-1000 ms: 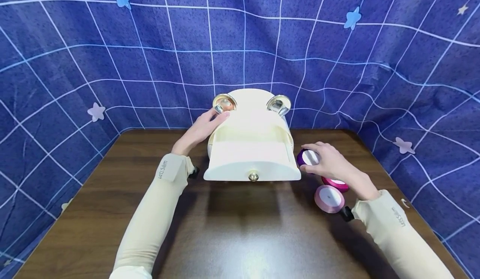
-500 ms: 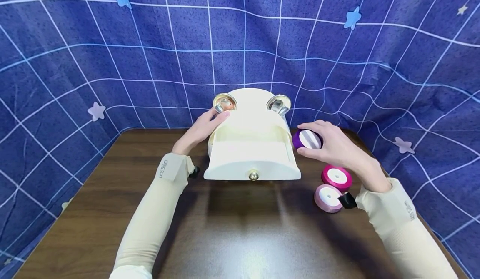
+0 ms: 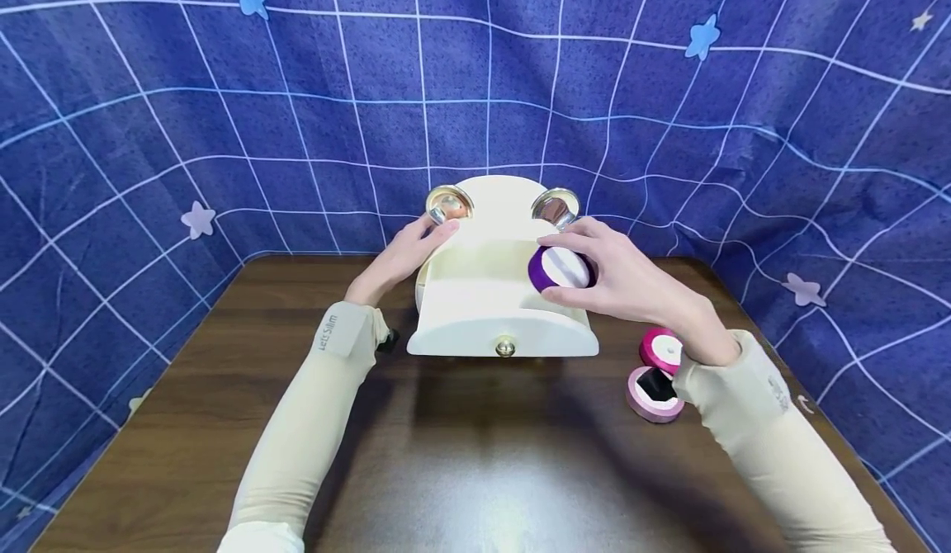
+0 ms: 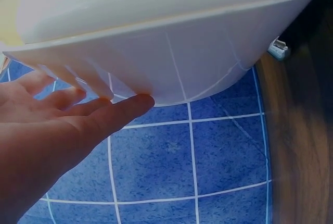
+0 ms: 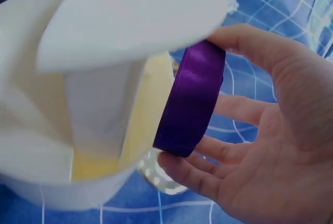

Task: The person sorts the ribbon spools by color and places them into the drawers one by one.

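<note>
A white rounded box (image 3: 499,196) stands on the table with its drawer (image 3: 453,337) pulled out toward me. Two shiny metal cups sit at its upper corners. My left hand (image 3: 404,254) rests against the box's left side, and the left wrist view shows its nearly straight fingers (image 4: 132,108) touching the smooth white wall. Between thumb and fingers, my right hand (image 3: 631,276) holds a purple ribbon roll (image 3: 562,269) over the right part of the drawer. In the right wrist view, the purple ribbon roll (image 5: 193,96) is beside the drawer's white front panel (image 5: 140,21).
A magenta ribbon roll (image 3: 657,347) and a pink ribbon roll (image 3: 654,409) lie on the brown wooden table (image 3: 475,470) to the right, partly covered by my right wrist and its black camera. Behind the table hangs a blue gridded cloth (image 3: 371,82) with stars.
My right hand has lifted the purple ribbon roll from the table right of the box and carried it left, over the drawer. My left hand has stayed on the box.
</note>
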Motion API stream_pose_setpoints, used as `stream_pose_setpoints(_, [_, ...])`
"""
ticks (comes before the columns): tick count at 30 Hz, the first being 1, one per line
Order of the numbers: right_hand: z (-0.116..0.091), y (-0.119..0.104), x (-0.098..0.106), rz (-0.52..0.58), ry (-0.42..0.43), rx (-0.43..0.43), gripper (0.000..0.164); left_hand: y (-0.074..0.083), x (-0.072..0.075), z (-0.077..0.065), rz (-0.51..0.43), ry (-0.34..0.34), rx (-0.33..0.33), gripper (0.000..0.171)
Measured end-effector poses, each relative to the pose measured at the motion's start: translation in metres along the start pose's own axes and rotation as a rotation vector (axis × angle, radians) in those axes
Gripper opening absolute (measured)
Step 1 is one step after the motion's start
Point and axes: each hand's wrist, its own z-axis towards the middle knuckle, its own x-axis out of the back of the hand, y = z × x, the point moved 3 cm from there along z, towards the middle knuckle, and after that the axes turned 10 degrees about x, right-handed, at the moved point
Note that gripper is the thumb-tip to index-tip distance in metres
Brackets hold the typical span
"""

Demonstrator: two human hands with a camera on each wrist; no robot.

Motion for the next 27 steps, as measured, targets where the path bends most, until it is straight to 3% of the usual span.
stream_pose_setpoints(9, [0.023,-0.015,-0.01,0.017,-0.033,0.041,0.059,0.001,0.001,-0.001,0.016,-0.012,0.024,0.068])
stream_pose_setpoints(16, [0.038,-0.021,-0.019,0.015,-0.113,0.106,0.058,0.001,0.002,-0.001,0.009,-0.003,0.024,0.069])
stream_pose_setpoints(27, [0.042,-0.024,-0.031,0.026,-0.173,0.179,0.05,-0.001,0.0,-0.001,0.029,0.005,0.016,0.071])
